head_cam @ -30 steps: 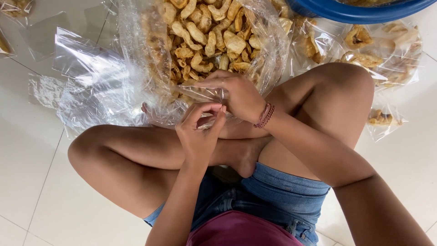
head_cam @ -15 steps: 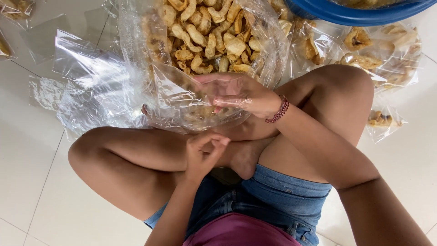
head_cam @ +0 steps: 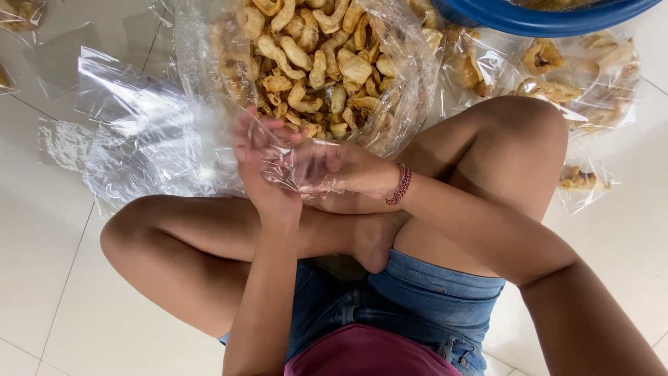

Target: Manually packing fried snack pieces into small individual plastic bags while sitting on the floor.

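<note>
Left hand [head_cam: 261,174] and right hand [head_cam: 348,170] both grip a small clear bag [head_cam: 296,163] (mouth spread, apparently for filling) before the open snack sack [head_cam: 313,69].

One head-worn camera looks steeply down, close over the person's crossed legs [head_cam: 209,237] and tiled floor [head_cam: 49,230].

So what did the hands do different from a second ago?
The left hand rose from the lap to hold a small clear plastic bag open, and the right hand slid inside it. The big clear bag of golden fried snacks, the blue plastic tub and the crossed legs stayed put.
</note>
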